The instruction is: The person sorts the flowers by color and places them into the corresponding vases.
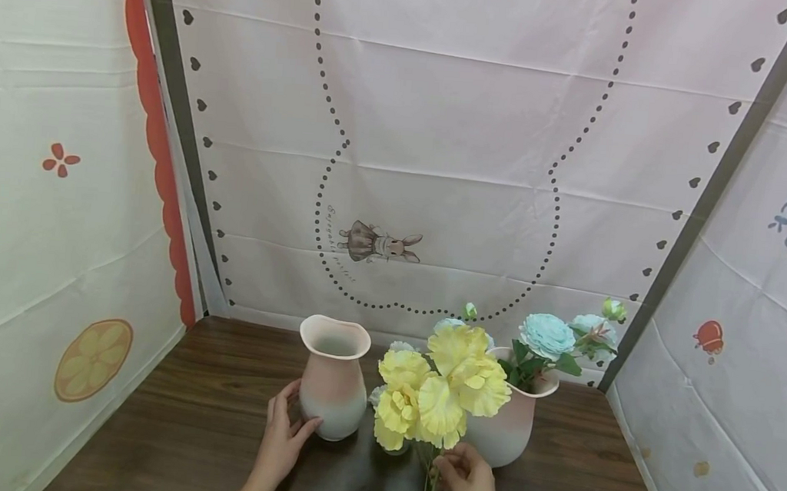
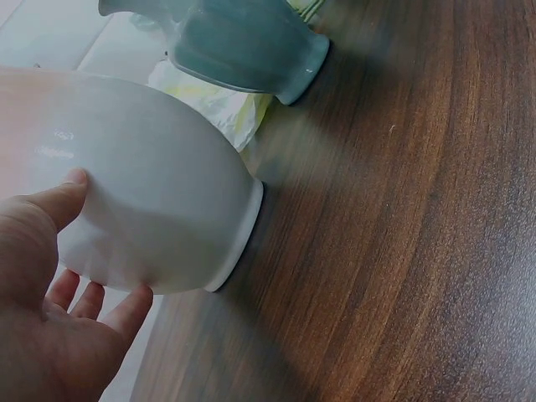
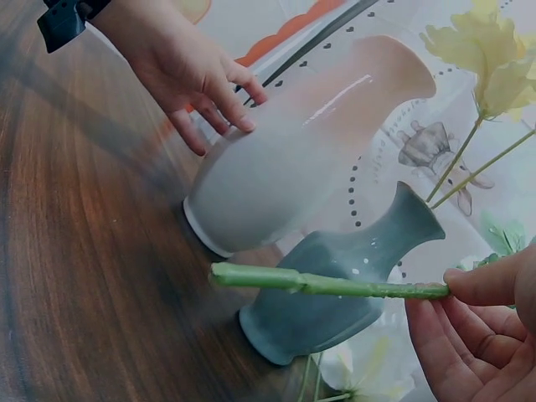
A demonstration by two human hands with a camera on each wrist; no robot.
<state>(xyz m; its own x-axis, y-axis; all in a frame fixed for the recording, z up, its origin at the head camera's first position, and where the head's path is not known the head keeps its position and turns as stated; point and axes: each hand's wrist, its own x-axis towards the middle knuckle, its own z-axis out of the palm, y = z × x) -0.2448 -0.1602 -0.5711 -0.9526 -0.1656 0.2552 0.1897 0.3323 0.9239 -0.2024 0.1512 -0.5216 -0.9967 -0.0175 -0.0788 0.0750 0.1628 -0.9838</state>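
A pink-to-white vase [image 1: 334, 387] stands upright on the table. My left hand [image 1: 285, 430] rests against its lower left side, thumb toward the front; the left wrist view shows the thumb touching the white belly [image 2: 151, 184]. My right hand [image 1: 468, 483] pinches a green flower stem [image 3: 335, 285] between thumb and fingers, below large yellow flowers [image 1: 452, 381]. Behind that stem, in the right wrist view, stands a blue-green vase [image 3: 335, 301]; the blooms mostly cover it in the head view. Which yellow blooms belong to the pinched stem I cannot tell.
At the right, a second pink-and-white vase [image 1: 503, 435] holds pale blue flowers [image 1: 547, 335] with green leaves. The dark wooden table [image 1: 200, 415] is bounded by printed cloth [image 1: 446, 111] at the back and both sides.
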